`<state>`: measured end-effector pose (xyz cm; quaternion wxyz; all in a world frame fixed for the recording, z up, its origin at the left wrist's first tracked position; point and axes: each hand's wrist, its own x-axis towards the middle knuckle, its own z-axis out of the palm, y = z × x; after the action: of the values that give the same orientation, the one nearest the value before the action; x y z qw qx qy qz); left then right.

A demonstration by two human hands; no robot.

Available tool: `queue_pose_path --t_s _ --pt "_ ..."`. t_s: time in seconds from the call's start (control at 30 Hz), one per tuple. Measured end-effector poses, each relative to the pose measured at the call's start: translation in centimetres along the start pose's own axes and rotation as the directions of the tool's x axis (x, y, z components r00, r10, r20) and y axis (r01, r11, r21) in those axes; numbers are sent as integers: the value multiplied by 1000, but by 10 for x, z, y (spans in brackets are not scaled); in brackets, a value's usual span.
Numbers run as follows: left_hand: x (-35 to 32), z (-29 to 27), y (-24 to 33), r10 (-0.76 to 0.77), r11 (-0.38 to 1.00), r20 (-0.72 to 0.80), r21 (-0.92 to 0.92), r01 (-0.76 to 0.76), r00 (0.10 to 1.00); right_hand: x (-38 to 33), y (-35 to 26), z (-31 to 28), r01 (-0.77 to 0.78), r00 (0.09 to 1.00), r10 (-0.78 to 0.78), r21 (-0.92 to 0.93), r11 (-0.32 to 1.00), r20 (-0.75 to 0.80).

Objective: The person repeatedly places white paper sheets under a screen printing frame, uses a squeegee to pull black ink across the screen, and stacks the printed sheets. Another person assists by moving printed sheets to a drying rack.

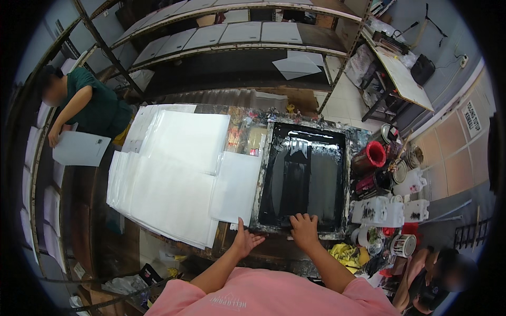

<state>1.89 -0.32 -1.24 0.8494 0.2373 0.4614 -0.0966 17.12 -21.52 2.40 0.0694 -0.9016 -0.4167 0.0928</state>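
A screen-printing frame (265,174) coated in glossy black ink lies flat on the worktable in front of me. My right hand (304,230) rests on its near edge, fingers curled over something at the frame's bottom; I cannot tell if it grips a squeegee. My left hand (245,241) is spread open at the frame's near left corner, beside a white sheet (237,185) that lies against the frame's left side. Left of that, stacks of white sheets (168,174) cover the table.
Ink cans (373,156), white jugs (387,210) and a yellow rag (348,254) crowd the table's right side. A person in green (87,102) holds a white sheet at far left. Another person sits at lower right (437,279). Drying racks (237,37) stand behind.
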Motion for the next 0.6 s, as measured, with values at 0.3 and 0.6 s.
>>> queue_pose_path --t_s 0.3,0.6 --pt "1 5 3 -24 1000 -57 0 24 998 179 70 -11 -140 968 119 -80 987 -222" --pt "-38 21 8 179 982 68 48 -182 981 38 24 -66 7 986 -8 7 1000 165"
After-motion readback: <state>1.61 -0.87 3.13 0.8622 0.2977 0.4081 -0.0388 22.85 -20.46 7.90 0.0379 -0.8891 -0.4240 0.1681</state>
